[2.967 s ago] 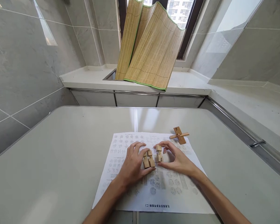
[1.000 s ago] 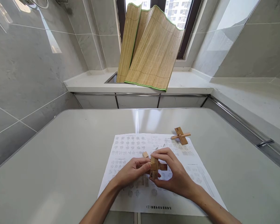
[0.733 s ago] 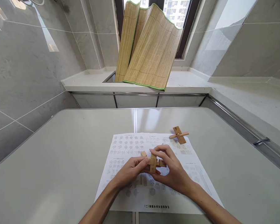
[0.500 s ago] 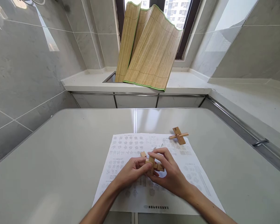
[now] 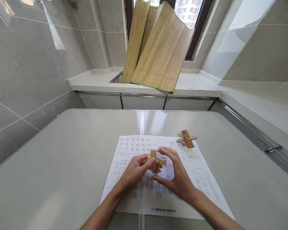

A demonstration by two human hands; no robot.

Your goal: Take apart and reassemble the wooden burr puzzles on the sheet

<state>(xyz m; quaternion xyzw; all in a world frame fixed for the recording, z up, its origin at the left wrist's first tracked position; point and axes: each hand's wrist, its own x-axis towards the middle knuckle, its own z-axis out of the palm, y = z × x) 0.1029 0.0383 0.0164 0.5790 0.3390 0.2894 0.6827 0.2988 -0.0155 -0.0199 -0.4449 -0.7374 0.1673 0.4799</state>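
Several small wooden blocks are joined crosswise into a wooden block piece (image 5: 153,154), held above the printed sheet between the thumb and fingers of my left hand (image 5: 137,168). My right hand (image 5: 176,174) is just right of the piece, its thumb and fingers spread apart in a C shape with nothing between them. Under both hands lies the white printed sheet (image 5: 194,198), covered in small diagrams. A second wooden piece, a flat marked plate crossed by a stick (image 5: 187,139), rests at the sheet's top right corner.
The pale table (image 5: 69,159) has a seam down its middle. Behind it is a white ledge (image 5: 196,80) with a folded bamboo mat (image 5: 160,51) leaning before a window. Tiled walls stand left and right, with a metal rail (image 5: 244,123) along the right.
My right hand has let go of the block piece and opened beside it. My left hand still holds the piece, now turned somewhat. The view has shifted slightly.
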